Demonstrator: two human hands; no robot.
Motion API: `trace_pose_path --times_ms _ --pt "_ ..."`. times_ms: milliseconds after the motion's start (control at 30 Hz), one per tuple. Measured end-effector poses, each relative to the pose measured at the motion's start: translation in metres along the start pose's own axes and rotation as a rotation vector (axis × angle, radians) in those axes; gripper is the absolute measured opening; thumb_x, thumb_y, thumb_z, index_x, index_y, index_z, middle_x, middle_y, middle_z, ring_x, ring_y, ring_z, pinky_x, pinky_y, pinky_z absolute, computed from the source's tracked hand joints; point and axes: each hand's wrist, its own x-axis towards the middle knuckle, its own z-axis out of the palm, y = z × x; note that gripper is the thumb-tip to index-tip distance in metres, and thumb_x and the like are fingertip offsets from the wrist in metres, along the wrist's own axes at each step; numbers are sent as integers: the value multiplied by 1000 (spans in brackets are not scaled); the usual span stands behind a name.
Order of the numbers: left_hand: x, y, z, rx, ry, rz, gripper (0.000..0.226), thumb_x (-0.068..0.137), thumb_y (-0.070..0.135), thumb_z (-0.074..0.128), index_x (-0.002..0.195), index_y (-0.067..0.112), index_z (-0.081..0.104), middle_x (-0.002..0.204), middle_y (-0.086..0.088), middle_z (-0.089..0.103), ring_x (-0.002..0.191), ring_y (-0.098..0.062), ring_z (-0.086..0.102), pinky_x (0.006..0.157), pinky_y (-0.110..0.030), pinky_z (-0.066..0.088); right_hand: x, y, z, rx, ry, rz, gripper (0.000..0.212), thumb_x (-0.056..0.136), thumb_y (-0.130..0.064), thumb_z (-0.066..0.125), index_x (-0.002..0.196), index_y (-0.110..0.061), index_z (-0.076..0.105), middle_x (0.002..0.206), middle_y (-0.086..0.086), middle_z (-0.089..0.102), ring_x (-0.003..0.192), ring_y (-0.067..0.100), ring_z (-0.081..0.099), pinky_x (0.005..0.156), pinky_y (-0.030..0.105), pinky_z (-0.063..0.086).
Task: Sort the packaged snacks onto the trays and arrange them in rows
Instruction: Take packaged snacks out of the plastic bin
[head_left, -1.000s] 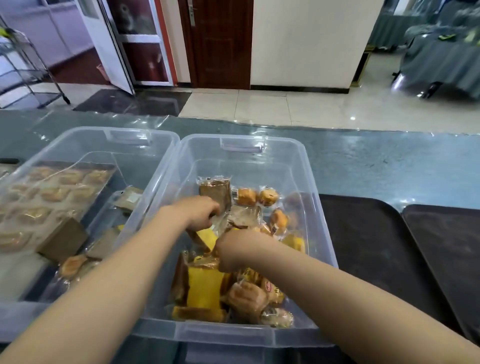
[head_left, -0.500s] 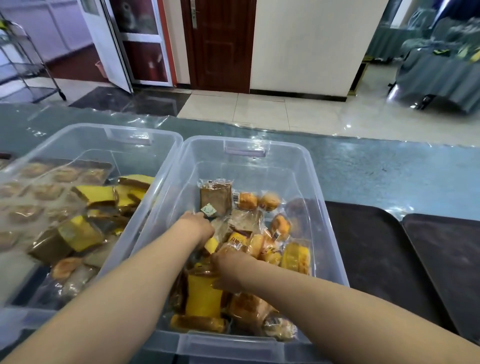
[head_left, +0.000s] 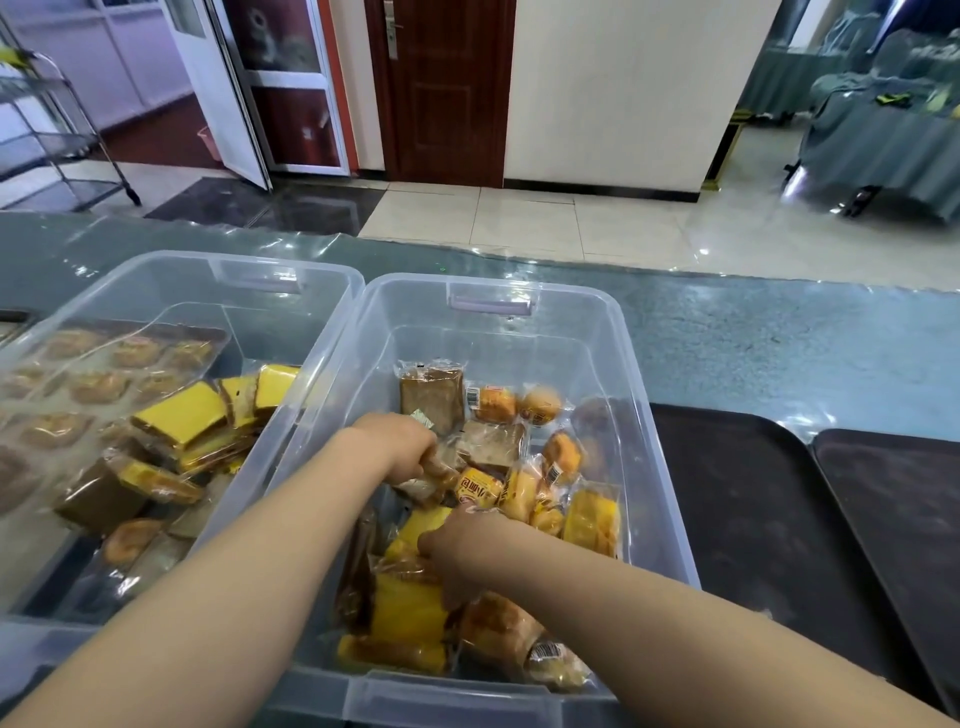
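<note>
A clear plastic bin (head_left: 644, 395) in front of me holds several wrapped snacks: yellow cakes (head_left: 408, 610), small orange buns (head_left: 540, 405) and brown slices (head_left: 431, 397). Both my hands are down among them. My left hand (head_left: 400, 447) is closed around a wrapped brown snack (head_left: 434, 480) near the bin's middle. My right hand (head_left: 460, 545) grips a wrapped yellow cake (head_left: 423, 525) lower in the pile; its fingers are partly hidden. A second clear bin (head_left: 332, 291) on the left holds more yellow cakes (head_left: 182, 423) and brown packs. Two dark trays (head_left: 753, 519) lie to the right.
Seen through the left bin's wall, a tray with rows of round pastries (head_left: 98, 384) lies at the far left. The second dark tray (head_left: 909, 504) reaches the right edge. Blue-grey covered tabletop (head_left: 753, 338) runs behind the bins; tiled floor and a brown door lie beyond.
Both hands have dug deeper into the pile and closed on packs; the left hand moved toward me from the brown slice. The view has shifted, showing more of the left bin's cakes.
</note>
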Motion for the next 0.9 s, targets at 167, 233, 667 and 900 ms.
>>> trace_pose_path --times_ms 167,233,667,900 --pt "-1 3 -5 -82 131 20 21 99 37 46 112 22 54 116 -3 63 103 -24 59 79 -36 48 7 1 5 180 -57 -68 58 92 -17 60 143 -12 33 99 9 57 79 21 56 61 29 48" --pt "-1 8 -7 -107 166 50 23 102 37 40 112 17 48 112 -6 62 92 -24 56 72 -35 43 5 -1 5 215 -83 -78 56 94 -20 58 141 -8 31 96 10 55 77 20 54 61 28 47" --pt "1 29 -1 -594 0 40 73 82 58 67 135 13 45 131 -5 55 102 -18 52 83 -28 42 8 7 0 48 -81 -105 51 95 -35 58 137 -7 47 121 11 55 98 26 57 75 34 51" --pt "5 27 8 -508 -86 -57 61 85 46 69 127 7 51 130 -10 56 109 -26 56 80 -27 41 -15 25 -20 199 -103 -97 53 92 -29 62 140 -16 42 96 4 60 80 21 59 61 31 45"
